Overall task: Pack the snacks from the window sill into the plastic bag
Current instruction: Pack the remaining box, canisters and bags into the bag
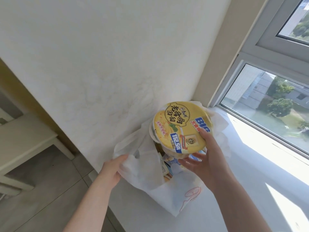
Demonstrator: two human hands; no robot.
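A round instant-noodle bowl (179,126) with a yellow lid hangs tilted over the mouth of a white plastic bag (167,193). My right hand (205,158) grips the bowl at its near rim, thumb on the lid and fingers under it. My left hand (115,169) pinches the bag's left edge and holds the mouth apart. Inside the bag lie several packaged snacks (167,166) with blue and yellow print, partly hidden by the bowl. The bag stands on the white window sill (250,173).
A white wall (100,64) rises just behind the bag at the sill's left end. The window pane (275,106) runs along the right. Below left are a tiled floor (50,190) and a pale bench or table (25,139).
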